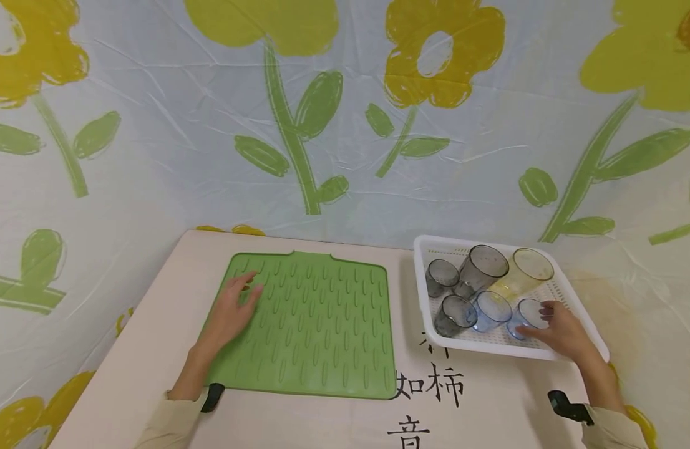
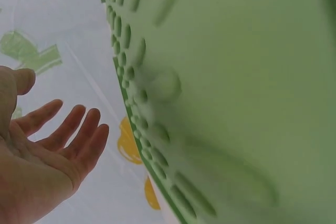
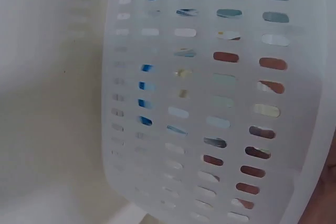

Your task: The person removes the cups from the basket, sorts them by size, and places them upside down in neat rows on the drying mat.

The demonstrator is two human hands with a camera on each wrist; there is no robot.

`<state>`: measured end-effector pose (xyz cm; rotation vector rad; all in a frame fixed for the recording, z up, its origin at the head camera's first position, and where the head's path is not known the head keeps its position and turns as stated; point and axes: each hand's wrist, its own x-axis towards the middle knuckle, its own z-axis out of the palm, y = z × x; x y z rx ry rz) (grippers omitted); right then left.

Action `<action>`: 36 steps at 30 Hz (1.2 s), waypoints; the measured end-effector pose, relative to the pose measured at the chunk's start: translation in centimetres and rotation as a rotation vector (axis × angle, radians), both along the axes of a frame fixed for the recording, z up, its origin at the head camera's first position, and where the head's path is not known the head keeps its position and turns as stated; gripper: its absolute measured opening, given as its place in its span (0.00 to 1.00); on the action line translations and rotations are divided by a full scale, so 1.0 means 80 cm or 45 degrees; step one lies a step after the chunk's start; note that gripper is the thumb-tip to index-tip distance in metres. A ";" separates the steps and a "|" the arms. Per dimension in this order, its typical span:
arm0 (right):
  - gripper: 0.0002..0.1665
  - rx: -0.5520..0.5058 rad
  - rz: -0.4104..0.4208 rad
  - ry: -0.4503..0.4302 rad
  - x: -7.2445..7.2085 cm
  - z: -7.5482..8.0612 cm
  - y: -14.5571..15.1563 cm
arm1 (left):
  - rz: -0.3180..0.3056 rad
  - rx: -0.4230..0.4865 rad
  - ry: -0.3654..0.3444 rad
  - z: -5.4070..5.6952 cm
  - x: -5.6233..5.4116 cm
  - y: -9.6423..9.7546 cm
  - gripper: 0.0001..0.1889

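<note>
Head view: held left hand (image 1: 231, 315) relaxed, thumb apart, above green mat (image 1: 328, 324); gripped small blue glass (image 1: 526, 320) with right hand (image 1: 564, 332) inside white basket (image 1: 502, 349), beside another blue glass (image 1: 491, 312).

The person wore a plain, pale beige left sleeve (image 1: 170, 423) and a matching right sleeve (image 1: 611, 427), both ending short of the wrist. At the left cuff's inner side sat a compact black wrist-camera mount (image 1: 212, 398) with rounded edges. Its counterpart, a black right mount (image 1: 568, 408), was longer, jutting out from the cuff to a blunt, rounded end. Beyond the fabric, the left hand (image 1: 236, 312) and right hand (image 1: 566, 330) were bare, as were both forearms.
</note>
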<state>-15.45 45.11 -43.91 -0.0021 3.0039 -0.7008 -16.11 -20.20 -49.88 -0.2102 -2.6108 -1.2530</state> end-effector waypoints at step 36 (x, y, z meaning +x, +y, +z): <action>0.49 -0.546 -0.029 0.636 0.031 0.040 -0.109 | -0.191 0.311 0.065 0.017 -0.001 0.087 0.22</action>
